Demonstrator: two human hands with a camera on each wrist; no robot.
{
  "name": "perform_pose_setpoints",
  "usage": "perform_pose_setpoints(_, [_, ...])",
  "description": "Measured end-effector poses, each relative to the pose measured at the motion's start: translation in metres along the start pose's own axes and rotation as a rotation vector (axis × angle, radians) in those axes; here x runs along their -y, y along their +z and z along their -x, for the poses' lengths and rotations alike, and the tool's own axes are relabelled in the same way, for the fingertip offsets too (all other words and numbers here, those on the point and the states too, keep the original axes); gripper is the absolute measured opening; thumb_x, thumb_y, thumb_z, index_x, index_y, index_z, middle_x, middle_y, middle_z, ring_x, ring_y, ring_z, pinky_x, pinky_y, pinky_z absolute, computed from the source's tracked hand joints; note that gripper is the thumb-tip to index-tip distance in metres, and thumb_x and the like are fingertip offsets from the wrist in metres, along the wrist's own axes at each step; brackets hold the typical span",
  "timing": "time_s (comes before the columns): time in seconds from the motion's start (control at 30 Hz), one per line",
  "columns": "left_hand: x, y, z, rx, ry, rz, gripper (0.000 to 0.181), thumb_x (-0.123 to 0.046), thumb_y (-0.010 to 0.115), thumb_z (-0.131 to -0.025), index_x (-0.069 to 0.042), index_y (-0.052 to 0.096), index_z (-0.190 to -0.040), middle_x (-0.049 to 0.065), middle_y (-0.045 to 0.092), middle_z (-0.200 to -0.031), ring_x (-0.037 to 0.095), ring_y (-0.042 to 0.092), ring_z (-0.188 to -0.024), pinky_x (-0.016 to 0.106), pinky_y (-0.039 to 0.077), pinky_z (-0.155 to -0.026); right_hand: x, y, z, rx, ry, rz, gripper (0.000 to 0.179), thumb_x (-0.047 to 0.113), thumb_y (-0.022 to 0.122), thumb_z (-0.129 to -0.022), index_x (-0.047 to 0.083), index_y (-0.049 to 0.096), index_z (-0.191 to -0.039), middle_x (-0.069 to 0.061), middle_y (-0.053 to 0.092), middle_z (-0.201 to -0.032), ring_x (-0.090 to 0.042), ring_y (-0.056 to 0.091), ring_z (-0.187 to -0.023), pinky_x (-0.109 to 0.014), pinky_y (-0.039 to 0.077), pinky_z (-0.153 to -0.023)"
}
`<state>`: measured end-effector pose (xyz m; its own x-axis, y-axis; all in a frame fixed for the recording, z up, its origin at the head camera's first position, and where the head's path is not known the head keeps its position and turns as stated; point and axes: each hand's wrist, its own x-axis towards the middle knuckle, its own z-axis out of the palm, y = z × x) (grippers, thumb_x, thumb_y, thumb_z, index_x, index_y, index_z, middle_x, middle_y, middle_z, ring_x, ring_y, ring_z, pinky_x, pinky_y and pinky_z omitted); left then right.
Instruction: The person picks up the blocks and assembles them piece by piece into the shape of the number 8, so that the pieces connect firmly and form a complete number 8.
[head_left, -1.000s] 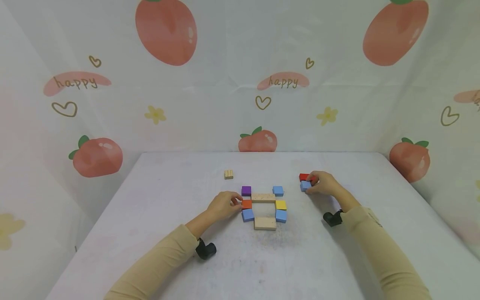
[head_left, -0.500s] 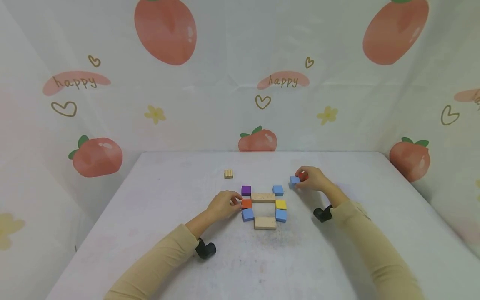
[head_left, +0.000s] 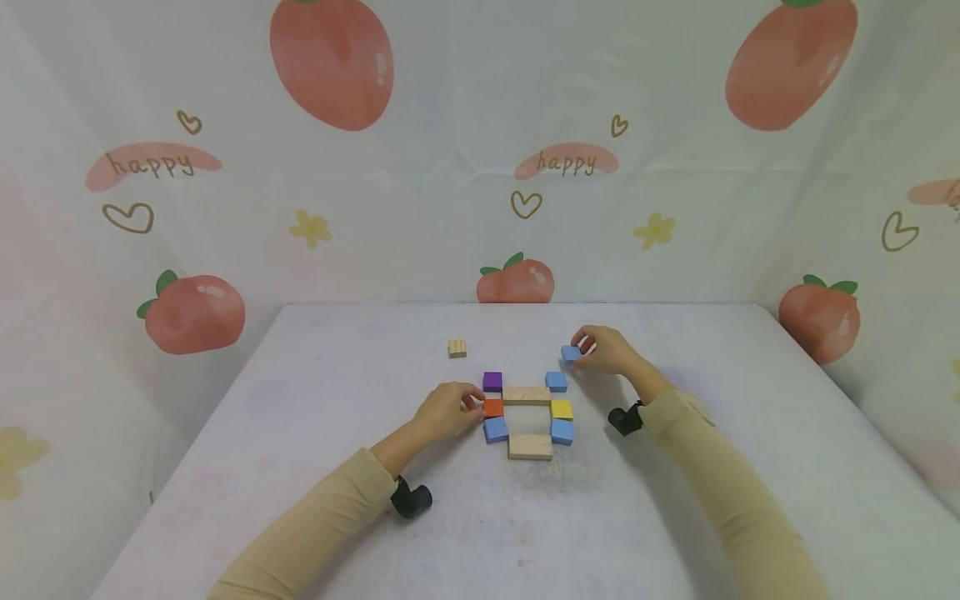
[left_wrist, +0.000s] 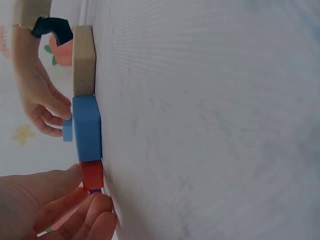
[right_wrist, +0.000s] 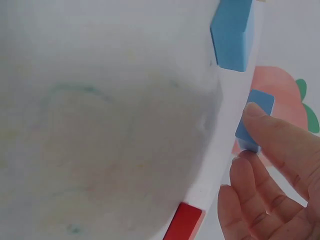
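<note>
In the head view my right hand (head_left: 606,351) pinches a small blue block (head_left: 571,355) between thumb and fingers, beyond a second blue block (head_left: 556,381). The right wrist view shows the held block (right_wrist: 259,107) raised off the table. My left hand (head_left: 448,410) has its thumb and index finger at the left end of an orange-red block (head_left: 492,408). Around that one lie a purple block (head_left: 492,381) and a blue block (head_left: 496,430). Across from them are a yellow block (head_left: 562,409) and another blue block (head_left: 562,431).
Two pale wooden bricks (head_left: 527,396) join the block columns, one at the back, one at the front. A ridged wooden block (head_left: 457,348) lies farther back. A red block (right_wrist: 183,222) lies on the white table (head_left: 360,350), behind my right hand. A printed curtain (head_left: 442,225) hangs behind.
My right hand has moved left and slightly back, carrying the blue block from beside the red block toward the far right of the arrangement. My left hand has stayed put.
</note>
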<state>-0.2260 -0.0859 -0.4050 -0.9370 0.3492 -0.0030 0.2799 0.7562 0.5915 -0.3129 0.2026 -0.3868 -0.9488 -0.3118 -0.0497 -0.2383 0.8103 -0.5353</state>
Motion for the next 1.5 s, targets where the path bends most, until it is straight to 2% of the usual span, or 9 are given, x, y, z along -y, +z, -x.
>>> perform_pose_setpoints(0.23, [0.000,0.000,0.000,0.008,0.011,0.001,0.020,-0.013,0.066,-0.085,-0.005,0.067,-0.103,0.008,0.069,-0.088,0.016,0.059,-0.076,0.026,0.047,-0.065,0.006,0.003,-0.008,0.027,0.021,-0.003,0.036,0.015,0.072,-0.080,0.001,0.058,-0.109,-0.021,0.061,-0.103,-0.030,0.060,-0.089,-0.038,0.051,-0.079])
perform_pose_setpoints(0.4, [0.002,0.001,-0.001,0.002,0.021,0.002,0.020,-0.013,0.067,-0.084,-0.005,0.068,-0.102,0.007,0.070,-0.086,0.015,0.061,-0.075,0.025,0.048,-0.065,0.008,0.007,-0.011,0.034,-0.016,0.017,0.036,0.014,0.072,-0.080,0.000,0.058,-0.109,-0.020,0.062,-0.102,-0.031,0.061,-0.089,-0.039,0.050,-0.080])
perform_pose_setpoints(0.63, [0.002,0.001,-0.001,0.010,0.009,0.005,0.020,-0.013,0.067,-0.084,-0.006,0.067,-0.103,0.007,0.069,-0.087,0.014,0.060,-0.075,0.025,0.048,-0.065,0.010,0.010,-0.015,0.058,-0.006,0.014,0.035,0.013,0.072,-0.080,0.001,0.058,-0.109,-0.020,0.061,-0.102,-0.031,0.060,-0.091,-0.039,0.051,-0.081])
perform_pose_setpoints(0.9, [0.002,0.001,-0.001,0.007,-0.007,0.005,0.020,-0.013,0.067,-0.084,-0.007,0.068,-0.103,0.006,0.069,-0.088,0.014,0.059,-0.075,0.025,0.048,-0.065,0.008,0.015,-0.022,0.094,0.018,0.030,0.035,0.016,0.071,-0.081,0.004,0.058,-0.111,-0.018,0.061,-0.106,-0.027,0.059,-0.092,-0.033,0.052,-0.077])
perform_pose_setpoints(1.23, [0.002,0.002,-0.001,0.001,0.003,0.001,0.019,-0.014,0.067,-0.084,-0.007,0.067,-0.102,0.006,0.068,-0.086,0.013,0.058,-0.074,0.024,0.046,-0.063,0.009,0.017,-0.025,0.119,0.031,0.029,0.034,0.016,0.070,-0.082,0.005,0.058,-0.112,-0.018,0.060,-0.108,-0.028,0.058,-0.093,-0.038,0.052,-0.085])
perform_pose_setpoints(1.5, [0.002,0.001,-0.001,-0.005,0.009,0.000,0.019,-0.013,0.067,-0.085,-0.006,0.067,-0.102,0.006,0.068,-0.085,0.014,0.057,-0.074,0.025,0.046,-0.064,0.010,0.018,-0.025,0.132,0.018,0.029,0.033,0.015,0.070,-0.083,0.004,0.058,-0.111,-0.018,0.060,-0.107,-0.027,0.058,-0.092,-0.038,0.052,-0.086])
